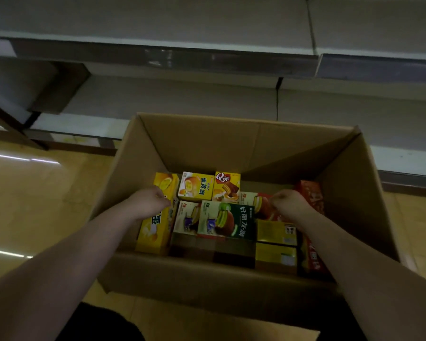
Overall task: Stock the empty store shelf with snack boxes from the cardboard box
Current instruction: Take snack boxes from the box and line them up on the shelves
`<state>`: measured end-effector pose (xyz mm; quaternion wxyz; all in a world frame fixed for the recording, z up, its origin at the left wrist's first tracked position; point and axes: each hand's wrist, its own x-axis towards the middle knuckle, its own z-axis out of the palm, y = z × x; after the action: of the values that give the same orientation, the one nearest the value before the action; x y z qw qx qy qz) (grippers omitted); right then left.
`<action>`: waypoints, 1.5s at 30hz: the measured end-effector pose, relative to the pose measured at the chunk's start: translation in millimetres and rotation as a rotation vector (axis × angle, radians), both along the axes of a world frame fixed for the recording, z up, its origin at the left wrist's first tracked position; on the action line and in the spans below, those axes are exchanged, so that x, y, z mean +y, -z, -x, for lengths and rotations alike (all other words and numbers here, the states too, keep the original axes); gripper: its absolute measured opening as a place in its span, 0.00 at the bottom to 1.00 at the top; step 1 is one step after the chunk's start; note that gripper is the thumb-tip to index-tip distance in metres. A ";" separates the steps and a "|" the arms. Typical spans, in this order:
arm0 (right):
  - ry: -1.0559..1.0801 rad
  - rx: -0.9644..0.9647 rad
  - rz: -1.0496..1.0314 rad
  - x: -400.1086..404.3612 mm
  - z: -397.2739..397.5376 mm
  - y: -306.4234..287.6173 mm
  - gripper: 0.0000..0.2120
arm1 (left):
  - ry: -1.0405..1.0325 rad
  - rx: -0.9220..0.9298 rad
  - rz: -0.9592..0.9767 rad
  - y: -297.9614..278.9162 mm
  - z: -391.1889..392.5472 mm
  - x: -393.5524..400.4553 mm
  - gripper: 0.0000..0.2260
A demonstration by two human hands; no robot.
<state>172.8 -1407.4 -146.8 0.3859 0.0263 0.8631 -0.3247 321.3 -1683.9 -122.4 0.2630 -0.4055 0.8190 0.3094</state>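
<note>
Head view, close above, facing forward and down, cardboard box (231,143) centred

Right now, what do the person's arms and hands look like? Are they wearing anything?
Both arms are bare as far as the picture shows, with no sleeves in view. The left hand and the right hand have no gloves, and I can see no watch, bracelet or rings on either one. The picture is dim, so tiny details could be missed.

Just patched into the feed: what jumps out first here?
A big open cardboard box on the floor, centre frame, with bright snack boxes packed in its bottom. Both hands reach in, the left hand over a yellow box, the right hand near the red ones. Behind it, the shelves look bare.
</note>
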 end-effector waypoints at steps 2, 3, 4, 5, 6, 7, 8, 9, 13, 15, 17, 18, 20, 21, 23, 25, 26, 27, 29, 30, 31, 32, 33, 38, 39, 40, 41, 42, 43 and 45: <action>-0.069 -0.016 -0.033 -0.7 -8.3 2.7 0.09 | -0.163 -0.103 -0.180 8.0 2.1 0.3 0.17; -0.120 -0.038 -0.045 -1.2 -12.2 5.7 0.10 | -0.236 -0.149 -0.257 11.9 2.9 -1.1 0.24; -0.187 -0.049 -0.063 -1.0 -15.5 7.9 0.11 | -0.254 -0.196 -0.280 18.3 6.0 -3.5 0.29; -0.266 -0.049 -0.087 -0.4 -17.4 10.1 0.13 | -0.255 -0.216 -0.268 24.6 9.5 -7.5 0.31; -0.337 -0.032 -0.108 0.8 -18.5 10.9 0.14 | -0.243 -0.229 -0.229 30.4 14.0 -10.8 0.32; -0.387 -0.016 -0.133 4.2 -19.4 13.3 0.14 | -0.240 -0.227 -0.206 37.7 18.6 -10.2 0.32; -0.422 0.001 -0.149 6.0 -18.5 15.0 0.14 | -0.245 -0.207 -0.199 42.0 23.8 -11.7 0.31; -0.434 0.007 -0.163 8.2 -18.3 17.7 0.14 | -0.267 -0.189 -0.199 50.3 28.2 -13.9 0.30; -0.314 -0.054 -0.138 14.9 -19.8 17.6 0.13 | -0.232 -0.156 -0.149 70.7 35.6 -10.2 0.29; -0.200 -0.108 -0.081 13.6 -21.8 15.2 0.12 | -0.155 -0.162 -0.089 80.5 41.5 -6.3 0.26; -0.112 -0.128 -0.037 10.4 -22.9 13.3 0.12 | -0.111 -0.185 -0.020 85.8 43.2 -3.8 0.25; -0.092 -0.130 -0.017 7.8 -23.8 14.1 0.12 | -0.102 -0.194 0.015 89.1 41.8 -6.0 0.26; -0.080 -0.120 0.002 4.5 -24.1 15.7 0.11 | -0.078 -0.233 0.127 96.6 40.3 -8.4 0.30; -0.078 -0.117 0.006 3.4 -24.3 17.4 0.11 | -0.050 -0.261 0.178 97.2 39.3 -8.6 0.32; -0.072 -0.123 0.012 0.1 -25.2 19.5 0.10 | -0.073 -0.279 0.179 101.7 35.8 -8.9 0.31; -0.061 -0.134 0.021 -4.1 -28.6 18.3 0.10 | -0.036 -0.280 0.183 102.8 30.9 -6.0 0.29; -0.061 -0.136 0.021 -5.2 -29.6 17.7 0.11 | 0.005 -0.282 0.199 103.1 29.4 -4.3 0.31; -0.062 -0.142 0.020 -7.3 -30.8 18.9 0.11 | 0.032 -0.282 0.210 104.9 27.6 -5.0 0.35; -0.070 -0.153 0.012 -8.5 -33.5 18.7 0.12 | -0.012 -0.290 0.178 115.6 25.0 -6.2 0.49; -0.075 -0.153 0.011 -9.0 -34.2 17.9 0.13 | -0.022 -0.303 0.162 118.6 24.7 -5.6 0.54; -0.080 -0.149 0.009 -9.5 -34.8 18.1 0.13 | -0.024 -0.296 0.176 120.4 24.3 -4.7 0.56; -0.088 -0.143 0.004 -9.3 -35.2 17.3 0.13 | -0.033 -0.269 0.204 119.7 24.2 -2.6 0.56; -0.097 -0.142 0.000 -10.0 -35.8 16.6 0.13 | -0.030 -0.244 0.222 118.0 24.6 -1.2 0.54; -0.123 -0.111 0.044 -14.5 -39.5 11.5 0.11 | -0.010 -0.100 0.216 65.3 37.2 -10.2 0.36; -0.098 -0.101 0.071 -16.7 -39.2 10.9 0.09 | -0.013 -0.048 0.200 45.8 38.7 -16.3 0.28; -0.043 -0.097 0.105 -17.4 -37.7 9.9 0.07 | -0.036 0.016 0.178 27.0 40.4 -22.4 0.21; 0.024 -0.101 0.144 -18.8 -36.2 8.2 0.06 | -0.071 0.082 0.159 6.9 39.4 -27.0 0.17; 0.090 -0.115 0.179 -20.5 -34.0 5.5 0.06 | -0.116 0.142 0.126 -12.7 36.0 -29.5 0.16; 0.141 -0.136 0.204 -22.2 -31.7 1.2 0.05 | -0.169 0.220 0.062 -28.8 32.2 -28.9 0.14; 0.180 -0.198 0.279 -29.8 -31.3 -14.3 0.03 | -0.307 0.395 -0.197 -53.1 21.4 -19.0 0.07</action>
<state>204.1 -1437.2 -132.5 0.4384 0.0816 0.7615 -0.4704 299.9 -1702.8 -69.3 0.0863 -0.4292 0.7491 0.4972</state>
